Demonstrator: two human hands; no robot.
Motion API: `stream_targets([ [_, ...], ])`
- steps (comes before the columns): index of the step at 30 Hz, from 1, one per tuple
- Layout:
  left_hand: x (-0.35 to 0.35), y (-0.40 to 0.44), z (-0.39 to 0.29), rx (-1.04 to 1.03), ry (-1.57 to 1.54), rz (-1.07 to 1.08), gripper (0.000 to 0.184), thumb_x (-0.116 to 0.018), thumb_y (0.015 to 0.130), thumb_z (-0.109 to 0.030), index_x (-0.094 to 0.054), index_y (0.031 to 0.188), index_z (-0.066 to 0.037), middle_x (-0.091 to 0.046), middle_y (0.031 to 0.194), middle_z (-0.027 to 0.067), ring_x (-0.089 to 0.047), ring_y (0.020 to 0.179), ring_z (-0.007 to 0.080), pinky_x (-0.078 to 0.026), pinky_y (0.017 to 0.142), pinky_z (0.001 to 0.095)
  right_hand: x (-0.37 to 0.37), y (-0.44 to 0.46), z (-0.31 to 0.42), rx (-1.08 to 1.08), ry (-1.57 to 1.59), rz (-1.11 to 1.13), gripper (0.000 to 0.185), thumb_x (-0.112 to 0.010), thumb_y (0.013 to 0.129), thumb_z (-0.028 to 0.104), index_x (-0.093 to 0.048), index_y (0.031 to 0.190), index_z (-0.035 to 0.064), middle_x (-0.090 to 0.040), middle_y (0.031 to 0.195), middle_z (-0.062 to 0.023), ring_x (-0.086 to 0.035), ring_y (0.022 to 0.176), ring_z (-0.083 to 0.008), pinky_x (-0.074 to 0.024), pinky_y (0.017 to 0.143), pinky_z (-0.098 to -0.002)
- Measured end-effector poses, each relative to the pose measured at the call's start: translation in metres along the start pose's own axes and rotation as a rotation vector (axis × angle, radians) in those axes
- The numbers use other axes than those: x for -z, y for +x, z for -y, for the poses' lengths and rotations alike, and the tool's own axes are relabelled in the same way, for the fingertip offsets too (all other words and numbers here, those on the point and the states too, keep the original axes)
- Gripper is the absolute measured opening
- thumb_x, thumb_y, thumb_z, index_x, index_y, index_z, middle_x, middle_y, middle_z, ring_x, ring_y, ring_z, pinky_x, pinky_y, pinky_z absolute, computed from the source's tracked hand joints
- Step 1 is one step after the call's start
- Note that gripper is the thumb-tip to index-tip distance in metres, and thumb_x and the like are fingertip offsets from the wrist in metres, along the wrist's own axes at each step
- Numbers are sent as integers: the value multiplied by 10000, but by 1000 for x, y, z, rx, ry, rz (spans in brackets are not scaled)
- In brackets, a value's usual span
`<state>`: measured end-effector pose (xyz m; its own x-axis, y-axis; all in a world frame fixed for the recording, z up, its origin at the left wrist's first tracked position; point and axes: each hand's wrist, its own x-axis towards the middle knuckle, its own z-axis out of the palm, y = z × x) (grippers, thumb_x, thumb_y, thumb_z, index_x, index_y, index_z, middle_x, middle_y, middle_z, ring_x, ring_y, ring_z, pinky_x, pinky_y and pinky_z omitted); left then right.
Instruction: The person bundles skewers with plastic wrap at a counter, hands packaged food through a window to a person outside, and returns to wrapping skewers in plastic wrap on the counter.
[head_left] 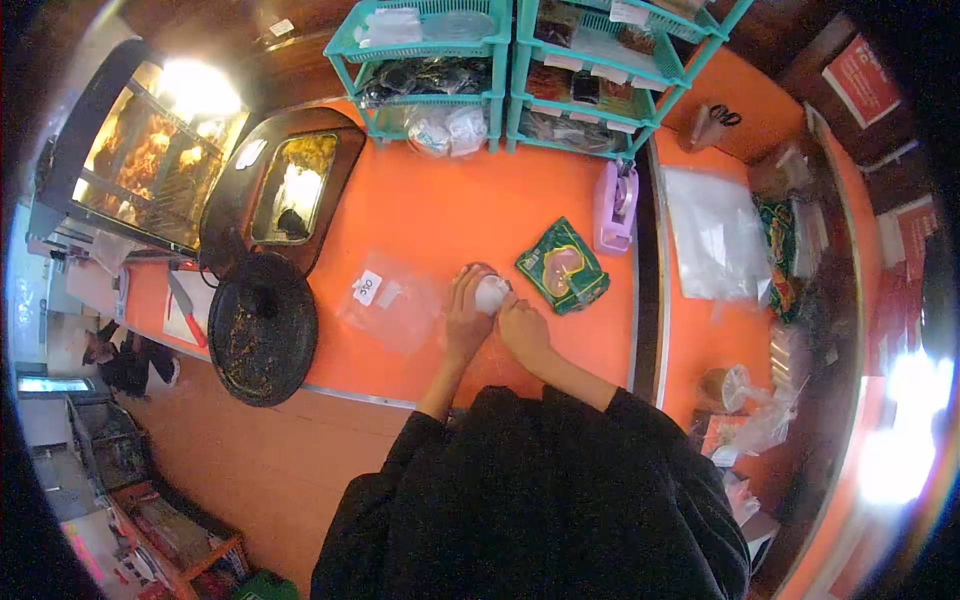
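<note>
A small white rounded item point(490, 294), with a reddish patch at its top, is between my hands; its exact kind is unclear. My left hand point(464, 312) is wrapped around its left side. On the other side, my right hand point(523, 330) is closed with its fingertips at the item's right edge; whatever it may pinch is hidden. Close by on the right lies a green printed packet point(563, 268) with a yellowish picture. A clear plastic bag point(395, 315) with a white label point(367, 288) lies flat to the left.
Teal tiered baskets point(503, 75) stand at the back beside a purple tape dispenser point(614, 210). Leftward are a glass food warmer point(150, 150), a metal tray point(296, 188), a round black lid point(262, 330) and a red-handled knife point(184, 300). Clear plastic sheets point(710, 235) lie rightward.
</note>
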<state>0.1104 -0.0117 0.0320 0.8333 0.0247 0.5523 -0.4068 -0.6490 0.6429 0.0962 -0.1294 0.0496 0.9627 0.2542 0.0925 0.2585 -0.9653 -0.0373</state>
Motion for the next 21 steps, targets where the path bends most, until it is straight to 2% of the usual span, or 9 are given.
stream_targets([
  [2,2,0,-1,1,-2,11,574,-727,647,-87,-468,1157,-41,-513,1199,147,-465,1153,349,-368,981,463,2,1,2,3,-9,-37,124,-494,770,100,-498,815,-15,-593,660,-151,-633,552,-245,-526,474,-322],
  [8,2,-2,1,-27,-26,-25,561,-729,639,-83,-473,1137,-41,-508,1203,153,-457,1161,360,-363,982,475,4,6,-1,35,116,49,145,-522,752,99,-526,803,-36,-616,663,-179,-643,590,-274,-529,511,-341],
  [10,2,-3,3,-26,-42,-46,559,-729,634,-78,-477,1132,-39,-508,1202,154,-458,1160,361,-364,981,478,5,10,0,-24,197,180,163,-532,741,98,-545,809,-50,-629,693,-191,-648,615,-292,-530,527,-363],
  [14,3,-2,6,-52,-54,-33,537,-722,622,-57,-493,1108,-52,-503,1206,155,-460,1157,364,-359,986,481,22,17,2,-30,236,231,185,-535,729,97,-578,817,-60,-636,716,-200,-650,640,-311,-529,550,-392],
  [17,7,1,-1,-41,-51,-27,527,-713,622,-50,-496,1103,-64,-506,1201,156,-461,1158,362,-363,982,482,28,28,-1,18,233,297,186,-546,716,121,-619,791,-33,-643,742,-202,-653,666,-322,-527,573,-417],
  [19,8,0,-1,-15,-60,-17,522,-708,625,-47,-495,1101,-71,-510,1195,156,-463,1158,359,-367,977,482,48,40,-3,119,169,558,259,-538,756,212,-652,878,14,-658,826,-160,-657,769,-294,-530,640,-426],
  [20,8,0,-1,-23,-38,0,536,-701,625,-41,-491,1117,-67,-512,1196,156,-462,1162,353,-372,975,474,50,44,-5,118,170,557,259,-538,756,212,-652,878,14,-658,826,-160,-657,769,-294,-530,640,-426],
  [21,8,0,0,-32,-16,17,549,-695,625,-34,-488,1132,-63,-513,1196,157,-462,1166,348,-377,973,467,52,47,-7,153,173,543,216,-548,728,190,-655,814,23,-656,804,-163,-655,728,-297,-528,628,-423],
])
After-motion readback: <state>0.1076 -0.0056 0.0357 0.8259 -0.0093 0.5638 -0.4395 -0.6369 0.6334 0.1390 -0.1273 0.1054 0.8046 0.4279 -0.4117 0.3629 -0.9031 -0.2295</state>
